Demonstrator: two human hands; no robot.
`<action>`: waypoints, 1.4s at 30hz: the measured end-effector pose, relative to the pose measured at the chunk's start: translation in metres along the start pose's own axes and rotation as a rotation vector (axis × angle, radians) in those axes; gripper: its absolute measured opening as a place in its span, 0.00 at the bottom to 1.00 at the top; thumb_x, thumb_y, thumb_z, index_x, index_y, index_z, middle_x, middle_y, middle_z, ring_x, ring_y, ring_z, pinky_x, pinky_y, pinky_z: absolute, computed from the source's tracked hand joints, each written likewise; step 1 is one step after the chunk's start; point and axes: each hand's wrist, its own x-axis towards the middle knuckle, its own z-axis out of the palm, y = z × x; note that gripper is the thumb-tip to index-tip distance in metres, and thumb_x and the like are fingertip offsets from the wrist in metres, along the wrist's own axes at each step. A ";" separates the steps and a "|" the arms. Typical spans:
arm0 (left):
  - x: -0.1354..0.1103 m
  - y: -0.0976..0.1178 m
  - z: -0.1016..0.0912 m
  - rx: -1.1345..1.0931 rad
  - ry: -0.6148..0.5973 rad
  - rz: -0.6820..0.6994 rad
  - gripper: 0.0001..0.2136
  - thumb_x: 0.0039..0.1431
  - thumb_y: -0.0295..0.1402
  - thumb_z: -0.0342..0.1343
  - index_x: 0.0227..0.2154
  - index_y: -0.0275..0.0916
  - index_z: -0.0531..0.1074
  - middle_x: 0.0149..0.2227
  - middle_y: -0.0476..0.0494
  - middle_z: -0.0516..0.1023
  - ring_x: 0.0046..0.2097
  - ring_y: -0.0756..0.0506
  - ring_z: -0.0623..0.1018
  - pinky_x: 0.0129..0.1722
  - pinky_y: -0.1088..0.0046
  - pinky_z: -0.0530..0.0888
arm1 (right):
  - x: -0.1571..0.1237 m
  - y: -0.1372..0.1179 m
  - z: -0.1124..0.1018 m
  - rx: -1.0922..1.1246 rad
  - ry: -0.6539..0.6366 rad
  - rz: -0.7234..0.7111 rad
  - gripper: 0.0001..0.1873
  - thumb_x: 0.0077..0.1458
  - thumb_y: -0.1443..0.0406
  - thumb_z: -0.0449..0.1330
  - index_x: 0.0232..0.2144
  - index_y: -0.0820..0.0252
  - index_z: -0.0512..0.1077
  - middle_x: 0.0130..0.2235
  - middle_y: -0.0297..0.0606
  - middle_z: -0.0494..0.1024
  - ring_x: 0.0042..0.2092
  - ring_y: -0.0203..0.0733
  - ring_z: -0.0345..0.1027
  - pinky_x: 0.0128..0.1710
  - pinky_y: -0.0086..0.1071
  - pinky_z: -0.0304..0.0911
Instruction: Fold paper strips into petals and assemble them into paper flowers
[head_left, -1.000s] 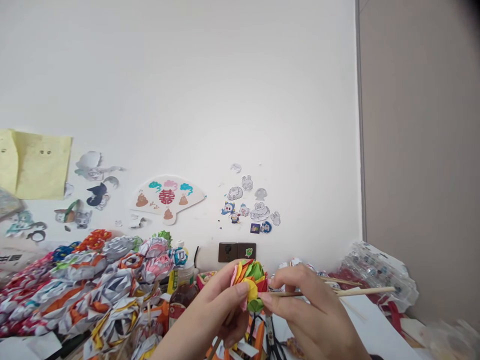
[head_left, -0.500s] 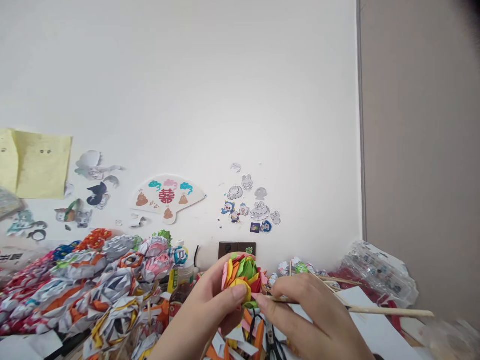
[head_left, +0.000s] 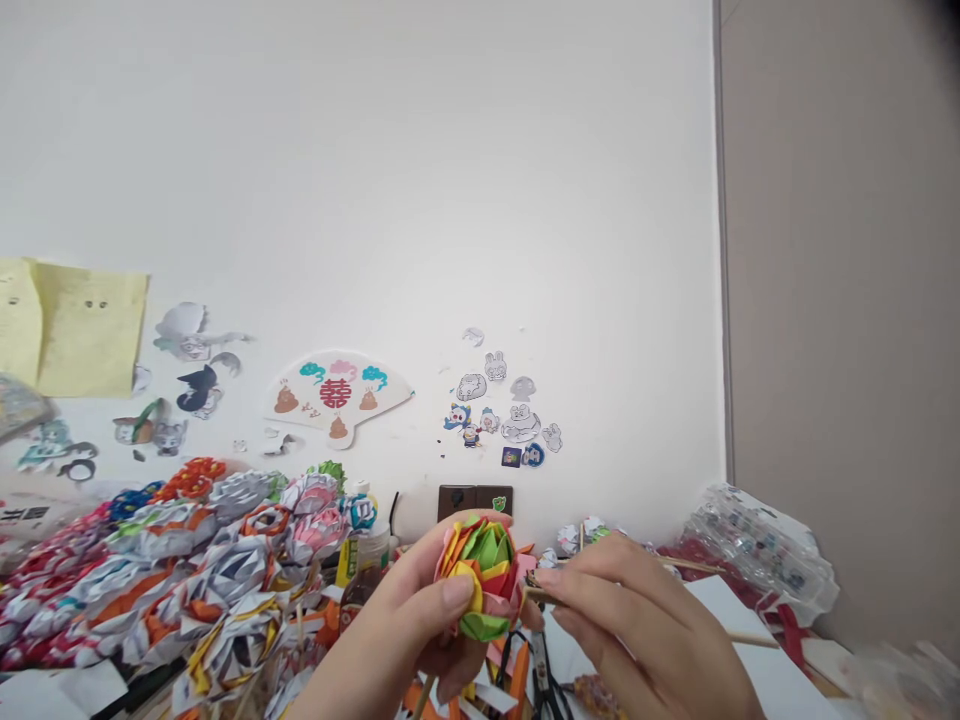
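Observation:
My left hand is closed around a folded-paper flower with green, yellow, red, orange and pink petals. Its thumb presses on a yellow petal, and a thin stem comes out below the hand. At the flower's right side, my right hand pinches a thin wooden stick, whose tip is close to the pink petals. Whether the tip touches them I cannot tell. Black-handled scissors lie below, between the hands, among colored paper strips.
Paper flowers are heaped on the left. Behind my left hand stand a dark bottle and a yellow-labelled container. White paper and a clear plastic package lie at right. Cutouts and a paper fan are on the wall.
The flower has turned and tilted in my left hand, so its green lower petal and stem show. My right hand has shifted slightly, and less of the stick sticks out on the right.

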 end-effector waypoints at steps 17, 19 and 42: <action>0.000 -0.006 -0.005 -0.100 -0.157 -0.052 0.31 0.54 0.50 0.56 0.55 0.35 0.63 0.26 0.42 0.80 0.14 0.58 0.60 0.12 0.84 0.53 | 0.004 0.001 0.007 0.241 -0.018 -0.033 0.14 0.64 0.70 0.54 0.49 0.53 0.70 0.37 0.36 0.73 0.37 0.35 0.70 0.36 0.25 0.69; 0.002 -0.008 -0.006 -0.119 -0.141 -0.054 0.32 0.55 0.49 0.55 0.58 0.35 0.62 0.23 0.45 0.78 0.14 0.57 0.60 0.12 0.84 0.52 | 0.006 0.000 0.006 0.181 -0.001 -0.062 0.13 0.64 0.70 0.55 0.48 0.54 0.71 0.37 0.36 0.73 0.38 0.35 0.70 0.37 0.26 0.68; 0.002 0.001 0.005 -0.156 -0.018 -0.023 0.26 0.58 0.47 0.53 0.54 0.37 0.66 0.22 0.46 0.78 0.16 0.57 0.57 0.16 0.81 0.51 | 0.003 -0.003 0.008 -0.114 0.031 -0.188 0.11 0.67 0.67 0.50 0.48 0.61 0.70 0.37 0.39 0.76 0.37 0.38 0.68 0.39 0.32 0.65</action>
